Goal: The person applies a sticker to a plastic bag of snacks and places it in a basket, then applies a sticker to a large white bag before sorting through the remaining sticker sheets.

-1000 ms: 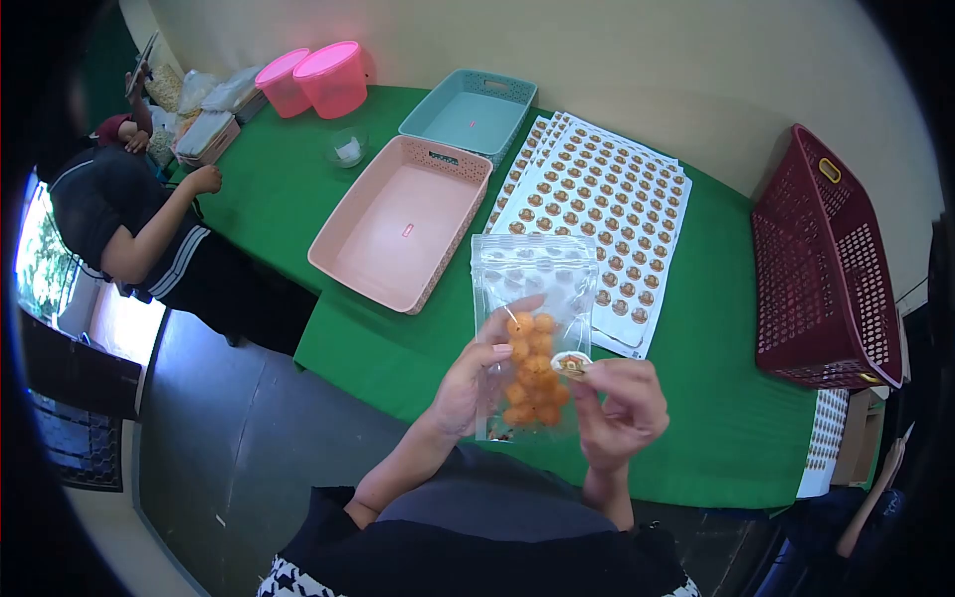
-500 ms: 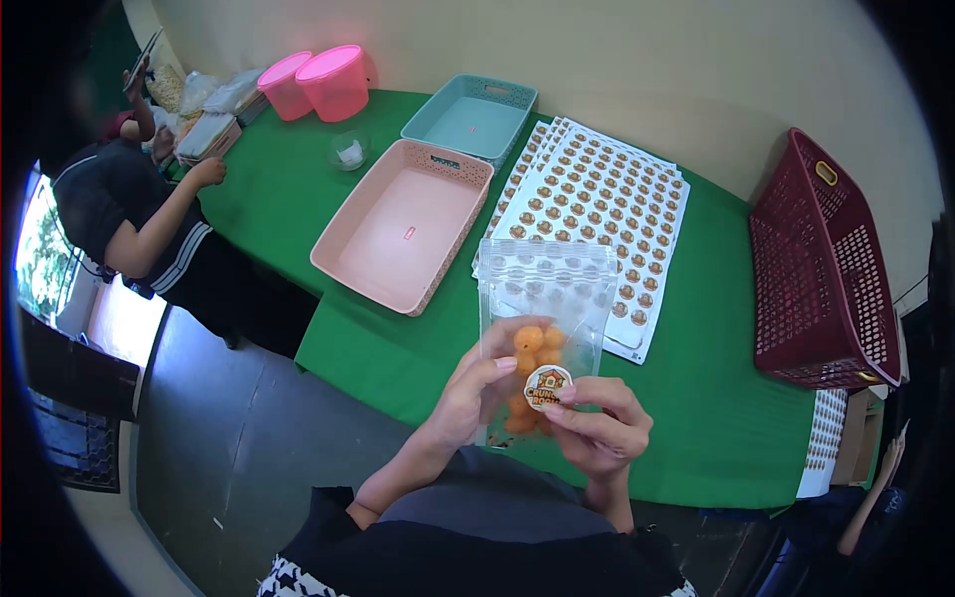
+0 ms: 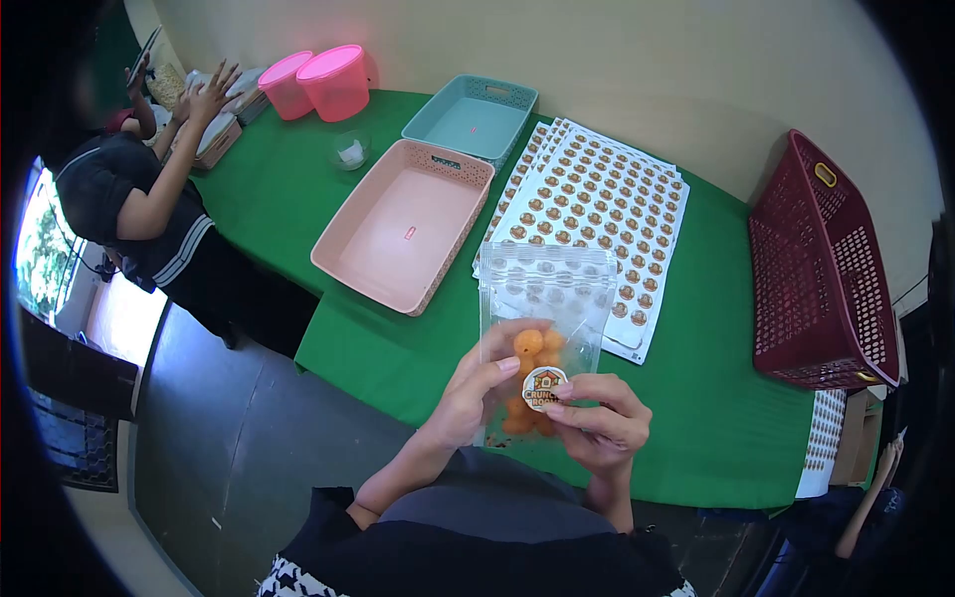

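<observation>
A clear zip-top bag (image 3: 545, 284) with round orange snacks (image 3: 528, 344) inside is held upright in front of me. My left hand (image 3: 464, 396) grips its left side, thumb on the front face and fingers behind. A round sticker (image 3: 544, 389) with a house logo and lettering lies over the bag's lower front. My right hand (image 3: 603, 423) pinches the sticker's right edge between thumb and fingers. Behind the bag, printed sheets of matching round stickers (image 3: 604, 189) are stacked on the green table (image 3: 731, 428).
A pink tray (image 3: 393, 224) sits left of the sheets, with a teal tray (image 3: 468, 109) behind it. Farther left are a small clear bowl (image 3: 349, 151) and pink tubs (image 3: 333, 85). A maroon basket (image 3: 816, 269) stands right. People work at the left and far right edges.
The sticker has shifted slightly left and sits straighter against the bag, my right fingers still on it. At the left, the other person's hands have risen.
</observation>
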Demonstrator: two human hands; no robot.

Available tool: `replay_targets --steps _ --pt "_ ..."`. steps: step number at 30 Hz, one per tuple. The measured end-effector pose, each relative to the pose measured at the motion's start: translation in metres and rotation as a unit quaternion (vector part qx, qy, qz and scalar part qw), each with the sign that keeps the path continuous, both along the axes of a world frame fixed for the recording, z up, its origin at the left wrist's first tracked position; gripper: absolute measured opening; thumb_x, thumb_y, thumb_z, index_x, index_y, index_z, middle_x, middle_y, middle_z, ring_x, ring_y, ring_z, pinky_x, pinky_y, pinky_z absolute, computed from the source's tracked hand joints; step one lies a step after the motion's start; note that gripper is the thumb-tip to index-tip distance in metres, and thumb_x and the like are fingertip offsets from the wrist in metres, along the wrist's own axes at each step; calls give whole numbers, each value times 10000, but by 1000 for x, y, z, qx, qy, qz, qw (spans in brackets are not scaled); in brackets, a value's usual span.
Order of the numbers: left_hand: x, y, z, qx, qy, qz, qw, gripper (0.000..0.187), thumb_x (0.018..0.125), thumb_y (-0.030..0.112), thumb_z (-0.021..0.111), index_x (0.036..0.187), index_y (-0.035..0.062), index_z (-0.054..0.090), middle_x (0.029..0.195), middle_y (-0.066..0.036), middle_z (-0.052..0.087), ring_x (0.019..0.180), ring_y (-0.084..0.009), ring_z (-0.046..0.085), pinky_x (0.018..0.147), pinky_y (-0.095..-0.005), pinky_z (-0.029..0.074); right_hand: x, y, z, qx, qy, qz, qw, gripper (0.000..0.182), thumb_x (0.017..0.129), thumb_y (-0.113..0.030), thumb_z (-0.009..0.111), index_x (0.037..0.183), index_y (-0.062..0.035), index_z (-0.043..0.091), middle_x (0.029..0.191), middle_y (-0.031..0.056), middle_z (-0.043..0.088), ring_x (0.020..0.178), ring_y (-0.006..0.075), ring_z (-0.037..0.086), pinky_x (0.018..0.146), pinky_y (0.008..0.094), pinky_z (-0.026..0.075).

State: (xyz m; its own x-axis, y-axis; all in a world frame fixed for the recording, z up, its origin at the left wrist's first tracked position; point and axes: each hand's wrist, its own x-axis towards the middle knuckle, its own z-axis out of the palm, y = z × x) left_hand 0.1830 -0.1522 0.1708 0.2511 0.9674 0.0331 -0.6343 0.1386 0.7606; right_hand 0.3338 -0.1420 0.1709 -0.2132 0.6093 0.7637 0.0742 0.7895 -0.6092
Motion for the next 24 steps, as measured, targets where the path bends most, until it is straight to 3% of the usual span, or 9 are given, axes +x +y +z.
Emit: replay_targets --steps 6,12,14,18,20,24 --pt "-1 -1 -1 13 9 1 1000 444 831 182 410 1223 -14 340 1163 -145 445 1078 -195 445 937 -329 334 2 0 -1 -12 -6 12 1000 232 558 80 701 747 -51 667 832 86 596 732 180 597 624 262 488" --pt "-7 -6 5 113 177 66 975 406 783 96 552 1156 -9 431 1085 -106 508 1026 -191 480 886 -320 372 2 2 -2 -32 -19 29 999 230 586 73 696 777 -50 660 851 70 601 734 176 602 603 262 498" --pt "-12 -5 5 198 289 86 933 398 746 110 632 1110 28 493 1064 -107 526 987 -204 506 848 -327 400 2 2 -3 -38 -31 30 998 240 586 83 689 786 -47 660 848 72 601 731 174 601 604 250 494" --pt "-14 -1 8 328 334 142 872 379 724 142 663 1075 70 539 1063 -108 534 944 -223 525 817 -328 415 2 2 2 -43 -49 35 997 242 581 64 700 796 -39 659 846 78 602 744 182 605 615 251 492" --pt "-16 -1 12 402 432 171 789 374 711 144 668 1065 93 558 1063 -92 541 912 -240 529 797 -324 422 3 -1 2 -76 -80 0 994 239 578 37 706 801 -31 655 849 83 601 761 203 608 643 272 492" --pt "-16 -3 14 409 466 179 764 365 700 125 666 1052 104 573 1057 -69 546 891 -249 530 785 -320 423 6 0 -1 -71 -101 16 992 250 576 16 705 815 -41 656 871 86 598 794 232 611 664 300 491"
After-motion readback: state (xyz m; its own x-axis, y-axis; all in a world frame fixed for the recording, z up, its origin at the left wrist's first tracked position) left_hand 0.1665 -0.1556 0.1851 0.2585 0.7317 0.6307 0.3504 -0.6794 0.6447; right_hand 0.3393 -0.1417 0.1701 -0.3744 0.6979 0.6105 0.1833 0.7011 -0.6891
